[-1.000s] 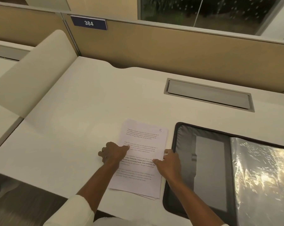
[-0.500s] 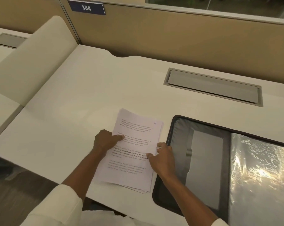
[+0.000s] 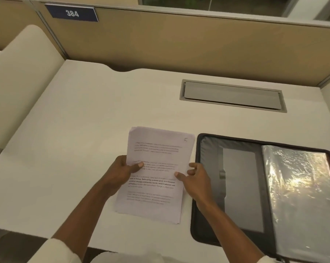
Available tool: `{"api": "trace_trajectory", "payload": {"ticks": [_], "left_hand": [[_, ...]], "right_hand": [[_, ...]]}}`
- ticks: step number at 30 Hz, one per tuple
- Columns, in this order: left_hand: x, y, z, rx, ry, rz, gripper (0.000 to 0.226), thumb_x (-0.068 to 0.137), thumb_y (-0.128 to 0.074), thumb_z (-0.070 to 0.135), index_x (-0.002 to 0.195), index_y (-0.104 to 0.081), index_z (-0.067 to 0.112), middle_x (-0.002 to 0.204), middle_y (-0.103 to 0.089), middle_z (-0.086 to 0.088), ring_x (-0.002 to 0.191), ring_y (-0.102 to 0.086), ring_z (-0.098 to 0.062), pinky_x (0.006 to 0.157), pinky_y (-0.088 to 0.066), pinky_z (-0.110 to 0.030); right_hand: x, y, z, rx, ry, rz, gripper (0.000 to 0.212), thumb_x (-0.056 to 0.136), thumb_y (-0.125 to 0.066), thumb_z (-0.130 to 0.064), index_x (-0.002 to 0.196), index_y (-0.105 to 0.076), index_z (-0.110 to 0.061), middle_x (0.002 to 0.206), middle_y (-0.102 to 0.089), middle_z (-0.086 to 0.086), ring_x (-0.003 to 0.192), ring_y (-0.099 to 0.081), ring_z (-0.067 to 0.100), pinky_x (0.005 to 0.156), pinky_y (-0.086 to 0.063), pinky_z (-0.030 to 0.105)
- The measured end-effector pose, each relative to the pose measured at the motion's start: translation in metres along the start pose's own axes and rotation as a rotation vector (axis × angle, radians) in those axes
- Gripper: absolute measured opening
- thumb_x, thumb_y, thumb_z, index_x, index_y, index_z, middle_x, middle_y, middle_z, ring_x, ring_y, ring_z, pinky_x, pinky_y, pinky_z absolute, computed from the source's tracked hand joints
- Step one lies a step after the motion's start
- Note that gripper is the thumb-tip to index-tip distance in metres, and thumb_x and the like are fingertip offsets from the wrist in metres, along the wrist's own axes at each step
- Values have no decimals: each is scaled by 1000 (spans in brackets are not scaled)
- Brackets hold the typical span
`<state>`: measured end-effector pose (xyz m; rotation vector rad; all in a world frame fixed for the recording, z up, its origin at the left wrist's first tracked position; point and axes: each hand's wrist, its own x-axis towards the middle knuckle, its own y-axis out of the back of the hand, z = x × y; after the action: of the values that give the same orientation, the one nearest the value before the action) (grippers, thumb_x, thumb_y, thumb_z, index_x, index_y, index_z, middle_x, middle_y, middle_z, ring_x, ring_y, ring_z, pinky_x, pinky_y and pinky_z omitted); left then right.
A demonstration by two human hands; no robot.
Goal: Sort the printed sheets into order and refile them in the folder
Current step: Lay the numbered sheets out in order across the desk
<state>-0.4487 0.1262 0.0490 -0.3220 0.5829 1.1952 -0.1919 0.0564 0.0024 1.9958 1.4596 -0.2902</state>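
A stack of printed sheets [image 3: 156, 149] lies on the white desk [image 3: 84, 130], its top page marked with a handwritten 5 in the upper right corner. My left hand [image 3: 122, 171] grips the stack's left edge, thumb on top of the page. My right hand [image 3: 195, 177] pinches the right edge, thumb on the paper and fingers curled beside it. Just right of the stack, a black zip folder [image 3: 209, 186] lies open, showing a grey inner pocket and shiny plastic sleeves [image 3: 300, 196].
A grey cable hatch [image 3: 232, 95] is set into the desk behind the folder. A tan partition [image 3: 179, 44] with a blue 384 sign [image 3: 72, 13] runs along the back. A cream curved divider [image 3: 21, 82] rises at the left.
My left hand shifted from pressing flat on the page to gripping the stack's left edge. My right hand took hold of the right edge with its thumb on top. The sheets look more squared.
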Motion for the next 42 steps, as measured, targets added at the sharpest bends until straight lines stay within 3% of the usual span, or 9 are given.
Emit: {"api": "trace_trajectory", "payload": {"ticks": [2,5,8,13,16,22,32,38,42], "left_hand": [[-9,11,12,-22,-73,-6,24,100,-71,17,122,-76,9,115,-79,-14,104,-77,-38,96,-58,-61],[-22,21,35,-42,-232,43,22,98,-72,14,119,-78,11,113,-80,-8,104,-78,-31,96,-60,-55],[-29,23,53,-81,-375,182,16,97,-73,7,110,-79,15,106,-82,1,99,-78,-20,90,-64,-42],[-30,29,60,-75,-508,270,19,96,-76,10,107,-77,24,100,-80,10,94,-76,-13,79,-64,-31],[-30,29,54,-91,-495,291,23,90,-82,10,105,-77,27,99,-80,12,95,-76,-11,79,-63,-27],[-35,24,41,-131,-460,310,37,81,-91,19,112,-74,30,107,-79,11,103,-73,-9,84,-56,-19],[-32,9,38,-229,-439,334,32,92,-80,8,119,-71,22,109,-79,10,103,-73,-9,82,-56,-18],[-31,2,38,-229,-446,343,33,93,-78,6,121,-72,23,110,-79,11,106,-73,-10,90,-56,-30],[-30,6,35,-193,-470,358,46,87,-85,9,124,-66,29,113,-76,10,110,-70,-12,91,-56,-28]], "right_hand": [[-8,-4,-12,138,66,12,67,80,-92,-30,135,-54,-25,124,-68,-9,108,-67,7,86,-59,29],[-24,-6,-41,383,172,-32,44,86,-83,-3,124,-69,-20,115,-79,-6,106,-76,14,93,-64,39],[-40,-6,-72,482,324,26,39,88,-76,8,122,-74,-10,113,-80,-2,106,-77,19,93,-63,33],[-56,-13,-96,470,466,132,37,89,-75,10,111,-78,-19,110,-80,-6,105,-76,16,87,-61,24],[-57,-19,-90,453,463,151,36,87,-76,11,108,-78,-18,108,-81,-5,105,-76,17,88,-63,29],[-61,-27,-78,426,396,163,44,82,-82,9,107,-74,-26,103,-80,-10,102,-75,15,83,-62,24],[-59,-32,-88,572,371,190,44,80,-81,14,110,-73,-19,102,-80,-6,98,-74,14,79,-62,24],[-61,-36,-91,578,365,138,30,90,-77,2,108,-76,-22,100,-81,-9,96,-76,10,75,-59,18],[-61,-33,-91,564,387,139,34,86,-81,4,111,-76,-18,102,-81,-5,98,-75,11,76,-59,19]]}}
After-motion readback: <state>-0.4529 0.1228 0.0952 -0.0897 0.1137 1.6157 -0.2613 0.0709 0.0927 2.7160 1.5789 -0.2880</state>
